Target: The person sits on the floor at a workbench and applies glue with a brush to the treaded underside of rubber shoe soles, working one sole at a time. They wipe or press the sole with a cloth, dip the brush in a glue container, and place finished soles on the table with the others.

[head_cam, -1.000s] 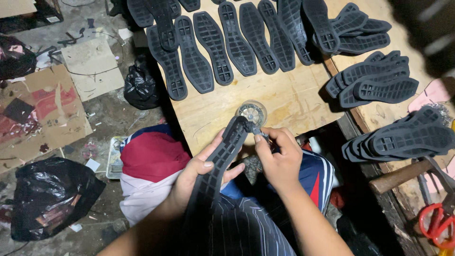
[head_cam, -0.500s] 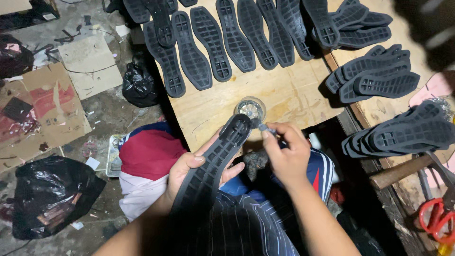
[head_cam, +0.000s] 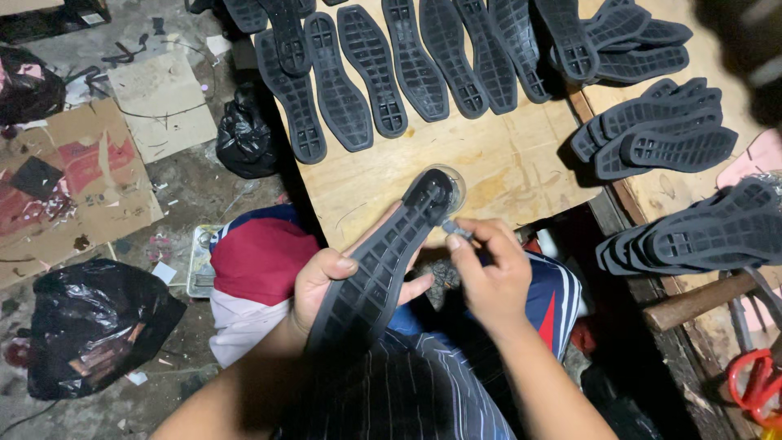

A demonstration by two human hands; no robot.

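Observation:
My left hand (head_cam: 330, 281) grips a long black rubber shoe sole (head_cam: 383, 261) from beneath, tread side up, its tip reaching over a small round glass jar (head_cam: 450, 181) on the wooden board (head_cam: 505, 163). My right hand (head_cam: 487, 273) pinches a small brush (head_cam: 454, 229) whose end touches the sole's edge near the tip. Both hands hover over my lap, just in front of the board's near edge.
Several black soles (head_cam: 358, 81) lie in a row across the far part of the board, with stacks of soles (head_cam: 652, 134) at right. A red-handled tool (head_cam: 753, 383) lies at lower right. Black plastic bags (head_cam: 90, 326) and cardboard (head_cam: 65, 187) litter the floor at left.
My right hand has drawn the brush back from the jar to the sole's edge. The sole has shifted slightly up and right, over the jar.

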